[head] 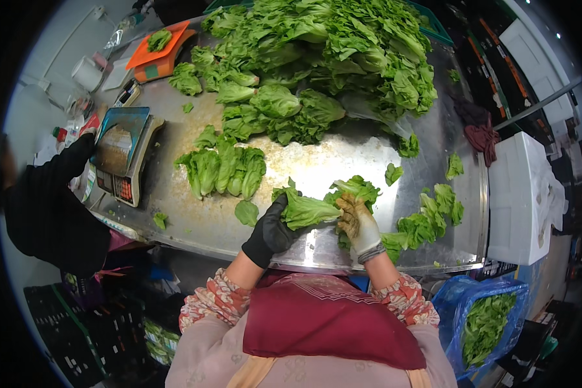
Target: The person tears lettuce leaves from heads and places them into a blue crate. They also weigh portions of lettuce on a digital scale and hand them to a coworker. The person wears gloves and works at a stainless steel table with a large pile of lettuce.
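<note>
My left hand [274, 233], in a black glove, holds a small head of green lettuce [310, 211] just above the metal table [320, 160]. The lettuce's cut stem end points right. My right hand [358, 223], in a white glove with a brownish stained palm and fingers, touches that stem end; loose lettuce leaves [361, 188] show behind and under it. Whether its fingers grip anything is hidden. Left of my hands, several slim lettuce heads [225, 169] lie side by side. A big heap of lettuce [320, 58] covers the table's far side.
A digital scale [121, 145] stands at left, beside a co-worker's dark sleeve [53, 208]. An orange scale [157, 56] stands farther back. Torn leaves [417, 228] lie at right. Beyond the right edge are a white foam box [514, 199] and a blue-lined bin of leaves [490, 325].
</note>
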`<state>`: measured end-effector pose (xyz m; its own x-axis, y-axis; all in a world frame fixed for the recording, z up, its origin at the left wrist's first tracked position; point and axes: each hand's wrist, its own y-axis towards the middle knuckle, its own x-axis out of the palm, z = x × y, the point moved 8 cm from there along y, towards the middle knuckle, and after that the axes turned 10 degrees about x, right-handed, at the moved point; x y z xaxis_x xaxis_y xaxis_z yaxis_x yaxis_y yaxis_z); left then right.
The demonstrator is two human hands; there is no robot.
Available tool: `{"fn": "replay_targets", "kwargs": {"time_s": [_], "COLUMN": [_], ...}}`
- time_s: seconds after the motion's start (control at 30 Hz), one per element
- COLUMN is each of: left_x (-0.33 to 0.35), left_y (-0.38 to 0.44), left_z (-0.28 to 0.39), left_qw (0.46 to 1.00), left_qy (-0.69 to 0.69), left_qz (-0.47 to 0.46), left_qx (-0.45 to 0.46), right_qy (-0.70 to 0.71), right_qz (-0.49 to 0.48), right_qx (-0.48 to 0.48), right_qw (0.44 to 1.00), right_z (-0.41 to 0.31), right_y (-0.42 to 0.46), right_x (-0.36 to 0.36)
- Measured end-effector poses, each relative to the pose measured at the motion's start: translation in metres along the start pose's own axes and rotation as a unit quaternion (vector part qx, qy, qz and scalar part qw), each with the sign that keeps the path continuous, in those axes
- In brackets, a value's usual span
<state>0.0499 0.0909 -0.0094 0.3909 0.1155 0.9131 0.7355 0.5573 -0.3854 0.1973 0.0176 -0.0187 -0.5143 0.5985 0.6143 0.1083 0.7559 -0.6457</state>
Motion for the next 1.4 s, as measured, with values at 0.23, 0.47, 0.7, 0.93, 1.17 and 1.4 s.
{"fn": "replay_targets", "kwargs": {"time_s": [0.23, 0.47, 0.7, 0.93, 1.17, 1.4], "left_x": [0.007, 0.011, -0.005, 0.014, -0.05, -0.021], "left_y": [-0.004, -0.008, -0.037, -0.103, -0.064, -0.083], "left_z": [0.012, 0.006, 0.085, 0.227, 0.24, 0.238], "left_qw": [0.999, 0.888, 0.815, 0.305, 0.26, 0.274], "left_qy": [-0.025, 0.395, 0.467, 0.723, 0.839, 0.798], "left_qz": [0.017, -0.116, 0.083, 0.275, 0.221, 0.238], "left_qx": [0.017, 0.206, 0.331, 0.556, 0.424, 0.48], "right_qy": [-0.217, -0.061, -0.15, -0.275, -0.382, -0.703], "right_qz": [-0.018, -0.147, -0.13, -0.115, 0.01, 0.241], "right_qx": [0.012, 0.089, 0.062, 0.1, 0.007, -0.431], "right_qw": [0.976, 0.983, 0.978, 0.949, 0.924, 0.512], "right_z": [0.012, 0.058, 0.057, 0.071, 0.006, -0.158], "right_y": [-0.001, 0.002, 0.002, 0.005, 0.027, 0.109], "right_x": [0.006, 0.048, 0.072, 0.067, 0.099, 0.134]}}
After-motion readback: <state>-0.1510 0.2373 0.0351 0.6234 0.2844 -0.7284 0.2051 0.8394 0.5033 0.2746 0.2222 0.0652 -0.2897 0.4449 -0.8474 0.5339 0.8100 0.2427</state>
